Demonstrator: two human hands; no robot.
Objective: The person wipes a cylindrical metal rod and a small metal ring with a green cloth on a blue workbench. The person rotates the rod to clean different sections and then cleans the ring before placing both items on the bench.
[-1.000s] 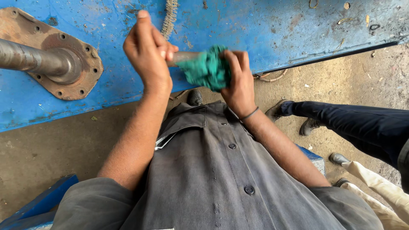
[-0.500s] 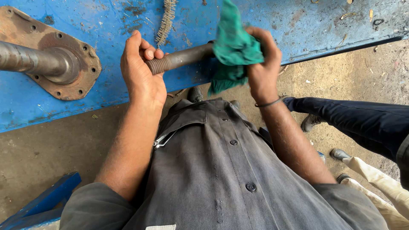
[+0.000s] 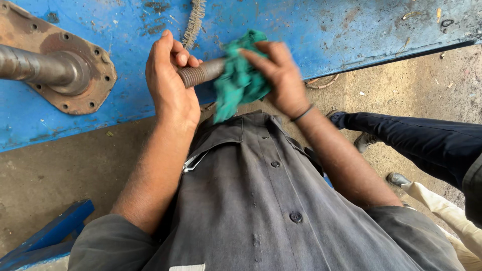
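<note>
While the threaded steel bolt [image 3: 201, 73] lies across the space between the two hands, just above the person's chest, the left hand [image 3: 170, 83] keeps one end of it: the fingers are closed tight around the shaft beside the threads, and the thumb stands up. On the other part of the bolt sits a crumpled green rag [image 3: 240, 80], and the right hand [image 3: 278, 75] is wrapped on this rag, pressing it around the metal. This hand is a little blurred, so I cannot see each finger clearly, but the grip looks clamped on the rag with the bolt inside.

I judge the step in hand to be wiping the shaft clean with the cloth. The next move, I think, calls for a firm hold on the threaded end while the rag slides or turns along the rest; the threads themselves are bare and may need the cloth too.

Behind the hands is a worn blue metal panel [image 3: 331, 30]. To the left on it, well apart from the bolt, a rusty round flange [image 3: 95, 93] with a thick shaft [image 3: 35, 65] comes out. A wire brush [image 3: 193, 22] lies on the panel near the left hand. At the right, on the concrete floor [image 3: 60, 170], stands another person's dark trouser leg [image 3: 416, 140].
</note>
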